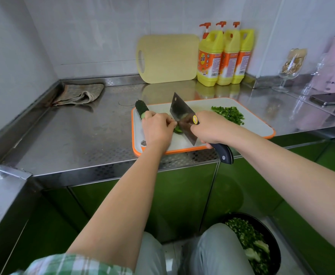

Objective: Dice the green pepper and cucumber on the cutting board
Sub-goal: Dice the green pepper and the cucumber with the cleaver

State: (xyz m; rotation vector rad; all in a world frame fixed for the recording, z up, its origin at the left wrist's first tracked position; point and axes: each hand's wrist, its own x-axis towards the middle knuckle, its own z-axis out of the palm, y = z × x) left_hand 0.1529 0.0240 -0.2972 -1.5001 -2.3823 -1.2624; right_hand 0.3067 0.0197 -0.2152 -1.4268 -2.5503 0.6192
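**Pepper diced, cucumber only begun**

The fingers of the left hand (158, 128) are curled down over the cucumber (142, 108) and hold it on the cutting board (262, 129), with the fingertips just beside the blade. The right hand (209, 128) is wrapped firmly around the handle of the cleaver (181, 116). Its edge meets the cucumber's cut end between the two hands, where a few green slices (177, 129) lie. Beyond the right fingers sits a pile of diced green pepper (229, 114), so that part looks finished. The cucumber length beyond the left hand is whole, so most cutting seems left.
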